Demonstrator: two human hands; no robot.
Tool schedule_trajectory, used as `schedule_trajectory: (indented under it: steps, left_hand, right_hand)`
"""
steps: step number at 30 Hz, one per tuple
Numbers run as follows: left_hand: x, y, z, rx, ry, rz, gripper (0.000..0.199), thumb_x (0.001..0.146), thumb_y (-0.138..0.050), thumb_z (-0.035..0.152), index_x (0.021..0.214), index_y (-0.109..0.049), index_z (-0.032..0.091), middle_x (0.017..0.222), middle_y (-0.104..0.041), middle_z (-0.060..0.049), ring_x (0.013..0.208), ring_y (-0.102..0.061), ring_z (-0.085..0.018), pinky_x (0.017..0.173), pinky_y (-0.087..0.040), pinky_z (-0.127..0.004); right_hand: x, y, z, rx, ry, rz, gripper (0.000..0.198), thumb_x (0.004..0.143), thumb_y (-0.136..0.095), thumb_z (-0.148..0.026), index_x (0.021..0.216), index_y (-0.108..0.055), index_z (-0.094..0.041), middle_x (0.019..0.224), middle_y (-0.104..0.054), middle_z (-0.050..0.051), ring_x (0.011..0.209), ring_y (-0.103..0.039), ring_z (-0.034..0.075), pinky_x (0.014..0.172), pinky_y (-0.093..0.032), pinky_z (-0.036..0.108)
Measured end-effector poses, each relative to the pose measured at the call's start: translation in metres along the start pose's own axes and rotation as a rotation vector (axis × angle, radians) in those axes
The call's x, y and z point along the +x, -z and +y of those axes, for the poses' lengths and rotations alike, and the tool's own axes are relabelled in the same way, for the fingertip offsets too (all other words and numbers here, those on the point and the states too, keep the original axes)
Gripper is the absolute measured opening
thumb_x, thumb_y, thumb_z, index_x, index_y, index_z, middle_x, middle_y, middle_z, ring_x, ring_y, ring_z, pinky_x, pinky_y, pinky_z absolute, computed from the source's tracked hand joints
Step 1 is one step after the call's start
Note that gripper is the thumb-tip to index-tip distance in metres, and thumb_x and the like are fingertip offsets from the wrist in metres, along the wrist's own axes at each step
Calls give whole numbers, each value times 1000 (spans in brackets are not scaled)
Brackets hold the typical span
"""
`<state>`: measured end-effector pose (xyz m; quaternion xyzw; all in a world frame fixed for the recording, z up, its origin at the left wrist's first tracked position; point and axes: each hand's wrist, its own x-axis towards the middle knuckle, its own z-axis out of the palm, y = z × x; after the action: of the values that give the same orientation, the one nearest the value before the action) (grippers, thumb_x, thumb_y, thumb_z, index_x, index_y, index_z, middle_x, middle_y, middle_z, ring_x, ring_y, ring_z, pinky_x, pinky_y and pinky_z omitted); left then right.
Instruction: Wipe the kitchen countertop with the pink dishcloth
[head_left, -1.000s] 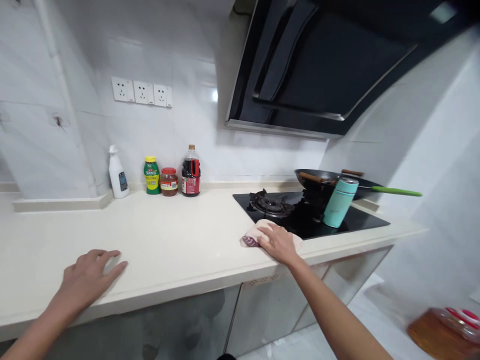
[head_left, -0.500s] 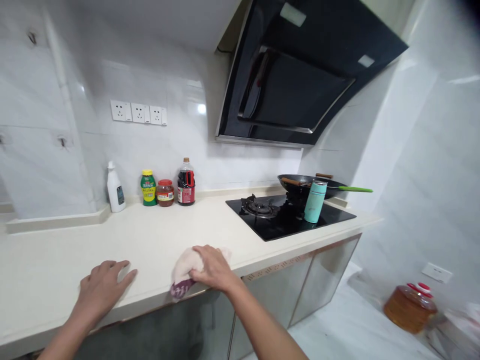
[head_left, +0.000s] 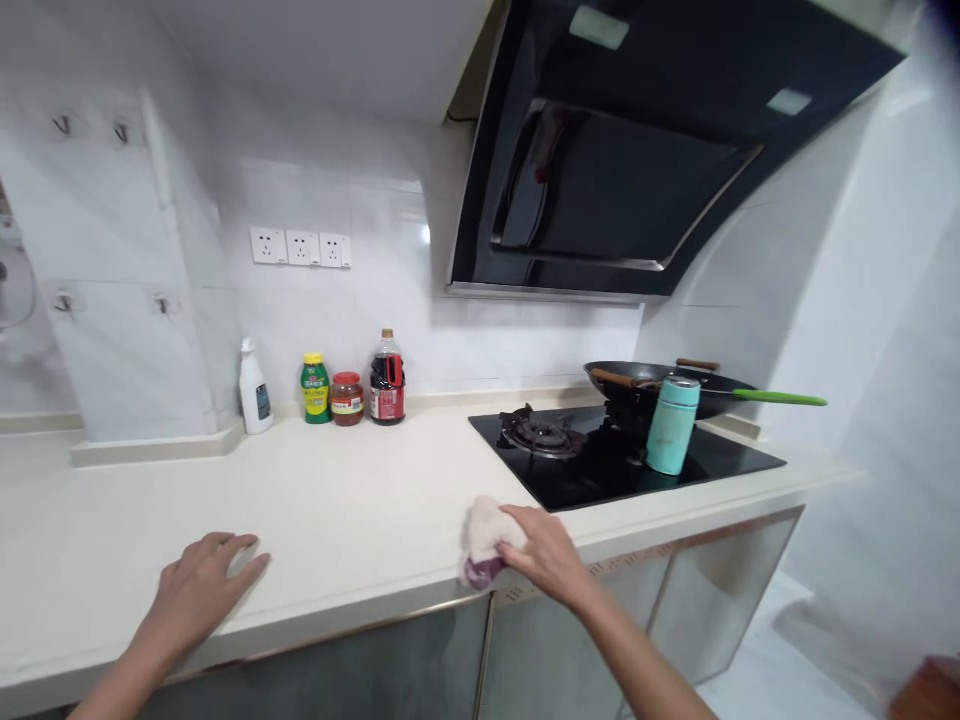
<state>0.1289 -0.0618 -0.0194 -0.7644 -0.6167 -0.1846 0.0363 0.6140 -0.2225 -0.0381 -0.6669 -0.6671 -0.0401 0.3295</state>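
Note:
My right hand (head_left: 541, 548) grips a pale pink cloth (head_left: 487, 528) with a purple edge. The cloth lies against the front edge of the cream countertop (head_left: 337, 500), just short of the gas hob (head_left: 555, 485), and its purple part hangs at the rim. To the left, my left hand (head_left: 201, 585) rests on the countertop near its front edge, fingers apart and holding nothing.
Along the wall stand a white bottle (head_left: 256, 392), a green-and-yellow bottle (head_left: 315, 390), a red-lidded jar (head_left: 347, 400) and a dark sauce bottle (head_left: 388, 380). A turquoise flask (head_left: 672, 428) and a wok (head_left: 712, 392) sit on the hob, below a range hood (head_left: 615, 190).
My right hand has slid the cloth rightward along the counter's front edge, toward the hob. My left hand stays about where it was. The view has turned slightly left.

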Motion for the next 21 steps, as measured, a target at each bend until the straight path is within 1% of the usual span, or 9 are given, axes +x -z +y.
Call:
schedule_trajectory:
  steps: [3, 6, 8, 10, 11, 13, 16, 18, 21]
  left_hand:
    - [-1, 0, 0, 16, -15, 12, 62, 86, -36, 62, 122, -72, 26, 132, -65, -13, 129, -56, -35, 104, -42, -49]
    - [-2, 0, 0, 23, -30, 22, 61, 87, -37, 61, 121, -72, 25, 130, -66, -13, 127, -57, -35, 102, -43, -48]
    - [-3, 0, 1, 17, -24, 13, 60, 87, -38, 61, 120, -72, 25, 130, -65, -13, 127, -57, -35, 101, -44, -48]
    - [-4, 1, 2, 9, -17, 4, 59, 88, -38, 61, 120, -72, 25, 130, -65, -13, 128, -56, -35, 101, -43, -48]
    - [-4, 2, 3, 8, -17, 5, 58, 88, -39, 61, 120, -72, 25, 131, -65, -12, 128, -56, -35, 102, -43, -48]
    - [-6, 4, 5, 5, -21, 12, 56, 88, -39, 59, 120, -72, 25, 130, -65, -12, 127, -56, -34, 102, -43, -48]
    - [-8, 6, 8, -3, -21, 14, 54, 89, -41, 56, 120, -72, 25, 129, -65, -12, 126, -57, -34, 102, -43, -48]
    - [-10, 7, 10, -3, -13, 15, 52, 89, -42, 55, 120, -72, 24, 129, -65, -12, 126, -57, -33, 103, -43, -48]
    - [-11, 6, 11, 0, -3, 34, 50, 89, -44, 54, 120, -72, 25, 129, -65, -12, 126, -57, -33, 103, -43, -48]
  right_hand:
    - [-23, 16, 39, 68, -13, 56, 54, 85, -56, -47, 132, -63, -22, 134, -65, 11, 121, -58, 31, 106, -42, 47]
    - [-27, 33, 59, 185, -118, 60, 56, 84, -57, -52, 133, -61, -24, 134, -64, 9, 117, -61, 28, 101, -48, 42]
    - [-14, 46, 68, 204, -195, 106, 61, 84, -56, -57, 135, -59, -24, 133, -65, 9, 113, -63, 28, 97, -51, 39]
    - [10, 55, 76, 103, -278, 183, 65, 85, -54, -61, 137, -58, -23, 133, -64, 10, 116, -61, 30, 98, -50, 41]
    - [23, 58, 80, 12, -342, 187, 66, 86, -51, -61, 140, -57, -23, 135, -63, 11, 120, -59, 32, 101, -49, 44]
    - [49, 57, 83, -174, -483, 103, 66, 91, -44, -60, 146, -53, -25, 140, -60, 12, 129, -53, 35, 105, -44, 52]
    - [79, 40, 72, -305, -577, -80, 61, 97, -38, -55, 151, -49, -28, 148, -53, 14, 136, -47, 38, 108, -36, 62]
    - [93, 20, 51, -296, -524, -147, 59, 98, -40, -55, 150, -50, -30, 153, -49, 13, 138, -45, 39, 110, -31, 65]
    - [106, -19, 2, -253, -374, -255, 59, 98, -42, -59, 152, -47, -35, 161, -40, 9, 143, -38, 38, 113, -26, 65]
